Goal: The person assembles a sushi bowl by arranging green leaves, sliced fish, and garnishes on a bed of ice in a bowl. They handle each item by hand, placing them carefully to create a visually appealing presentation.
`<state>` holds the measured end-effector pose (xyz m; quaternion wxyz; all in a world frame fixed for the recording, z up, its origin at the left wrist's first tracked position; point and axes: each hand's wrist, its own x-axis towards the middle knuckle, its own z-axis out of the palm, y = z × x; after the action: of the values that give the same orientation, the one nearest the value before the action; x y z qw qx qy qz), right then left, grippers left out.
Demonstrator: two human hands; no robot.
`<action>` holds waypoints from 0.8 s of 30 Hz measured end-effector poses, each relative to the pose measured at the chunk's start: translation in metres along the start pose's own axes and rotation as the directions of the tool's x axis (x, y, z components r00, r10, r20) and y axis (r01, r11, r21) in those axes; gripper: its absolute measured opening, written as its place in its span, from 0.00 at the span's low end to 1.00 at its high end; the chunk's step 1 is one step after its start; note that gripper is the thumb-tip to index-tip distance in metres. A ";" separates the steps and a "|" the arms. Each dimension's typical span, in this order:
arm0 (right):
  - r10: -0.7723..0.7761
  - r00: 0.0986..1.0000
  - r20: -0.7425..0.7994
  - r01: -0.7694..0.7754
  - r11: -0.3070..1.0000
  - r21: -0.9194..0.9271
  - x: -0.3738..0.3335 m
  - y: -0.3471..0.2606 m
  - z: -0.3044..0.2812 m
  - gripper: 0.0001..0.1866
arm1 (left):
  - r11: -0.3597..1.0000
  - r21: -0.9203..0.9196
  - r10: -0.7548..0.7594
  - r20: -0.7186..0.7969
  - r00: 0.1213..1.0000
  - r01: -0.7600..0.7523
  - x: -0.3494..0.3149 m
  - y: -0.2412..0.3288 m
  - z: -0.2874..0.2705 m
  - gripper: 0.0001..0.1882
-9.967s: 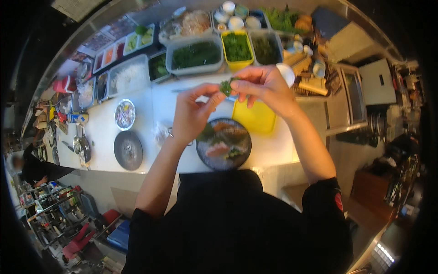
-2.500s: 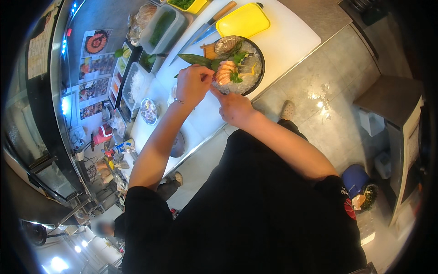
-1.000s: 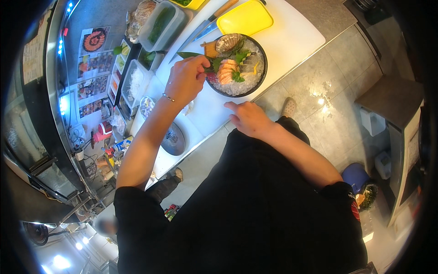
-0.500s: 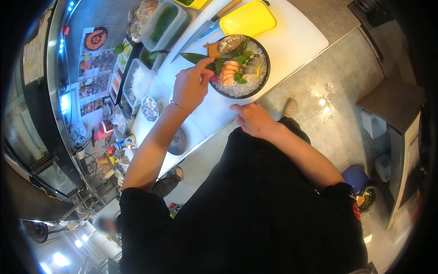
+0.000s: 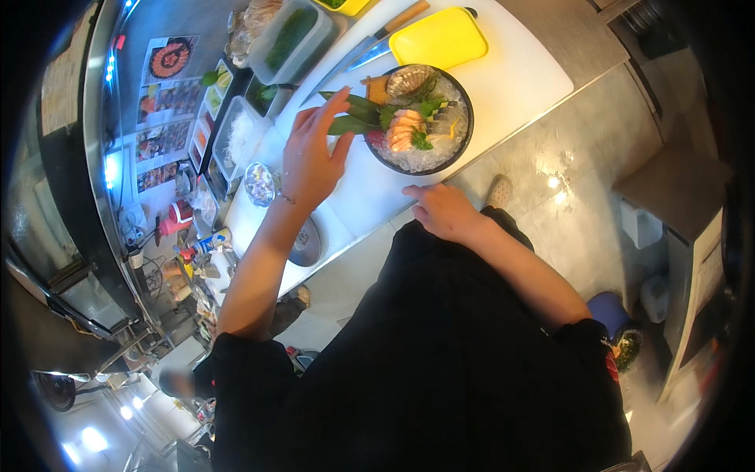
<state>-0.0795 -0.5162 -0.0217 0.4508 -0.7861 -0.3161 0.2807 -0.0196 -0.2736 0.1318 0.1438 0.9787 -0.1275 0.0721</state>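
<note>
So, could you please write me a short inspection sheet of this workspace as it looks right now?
Surface: white counter, with a grey floor beside it.
Job's things: dark round bowl of crushed ice with orange fish slices, green garnish and a shell; long green leaves stick out at its rim.
Clutter: yellow tray, knife with a wooden handle, lidded containers of greens, small foil-covered dish.
Hands: left hand open, fingers spread at the leaves; right hand resting on the counter edge, holding nothing.
Cables: nothing seen.
Surroundings: food photos on the wall at left, crowded shelves below.
</note>
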 end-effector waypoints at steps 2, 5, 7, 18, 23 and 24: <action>0.037 0.999 0.021 -0.037 0.999 -0.007 -0.001 0.006 0.002 0.22 | 0.972 -0.100 -0.214 0.015 0.977 0.214 -0.009 -0.002 -0.017 0.28; 0.018 0.999 0.040 -0.017 0.999 -0.033 -0.001 0.011 0.003 0.22 | 0.856 -0.233 -0.470 0.015 0.882 0.461 -0.045 -0.015 -0.037 0.19; 0.012 0.998 0.067 -0.010 0.999 -0.039 -0.004 0.009 0.003 0.21 | 0.744 -0.320 -0.614 0.018 0.789 0.586 -0.082 -0.040 -0.021 0.14; 0.000 0.956 0.293 0.020 0.998 -0.063 0.037 -0.057 0.005 0.19 | 0.668 -0.252 -0.737 -0.094 0.669 0.700 -0.169 -0.135 0.112 0.11; -0.007 1.000 0.025 0.007 1.000 -0.011 0.057 -0.128 -0.018 0.18 | 0.675 -0.444 -0.707 -0.164 0.687 0.589 -0.176 -0.113 0.088 0.11; 0.031 0.999 -0.005 -0.031 1.000 -0.002 0.062 -0.133 -0.019 0.18 | 0.704 -0.412 -0.687 -0.188 0.702 0.578 -0.178 -0.108 0.081 0.14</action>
<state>-0.0582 -0.4274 0.0951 0.4463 -0.7921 -0.3030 0.2856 -0.1527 -0.1567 -0.0047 0.3364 0.8976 0.2373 0.1573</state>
